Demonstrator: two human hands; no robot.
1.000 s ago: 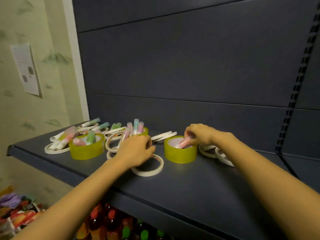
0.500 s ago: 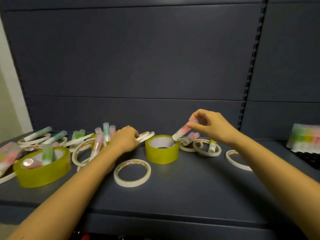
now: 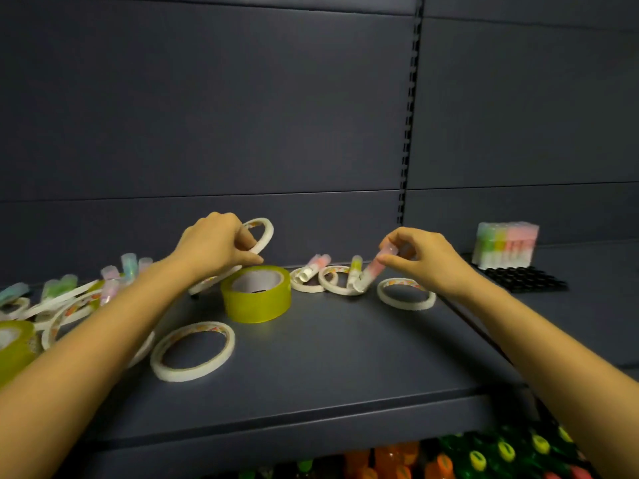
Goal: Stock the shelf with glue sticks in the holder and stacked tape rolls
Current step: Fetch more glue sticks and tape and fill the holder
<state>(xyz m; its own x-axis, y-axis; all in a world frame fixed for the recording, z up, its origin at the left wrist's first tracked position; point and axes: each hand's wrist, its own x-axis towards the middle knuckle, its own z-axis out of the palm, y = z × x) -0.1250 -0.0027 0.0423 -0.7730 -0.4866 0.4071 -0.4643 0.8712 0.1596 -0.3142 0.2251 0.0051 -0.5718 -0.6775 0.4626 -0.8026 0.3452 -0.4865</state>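
While a thin white tape roll (image 3: pixel 267 236) is held up in the curled fingers of the left hand (image 3: pixel 218 248), just above a fat yellow tape roll (image 3: pixel 256 302), a pink glue stick (image 3: pixel 373 269) is pinched near its top by the thumb and fingers of the right hand (image 3: pixel 420 259). The stick is tilted, and its bottom end is set against a white tape ring (image 3: pixel 332 288) lying flat on the dark shelf (image 3: pixel 328 368). A small glue stick (image 3: pixel 355 267) is seen in that ring, and a third glue stick (image 3: pixel 316 264) is laid across the next ring (image 3: pixel 307 288). One more flat ring (image 3: pixel 404 304) is seen below the right hand, and a bigger tape ring (image 3: pixel 186 373) is seen nearer the front, beside the left arm. A pile of rings and glue sticks (image 3: pixel 69 305) is seen at the far left. Well to the right, a black holder (image 3: pixel 529 281) with many holes is set, and a block of coloured glue sticks (image 3: pixel 506 245) is stood at its back.
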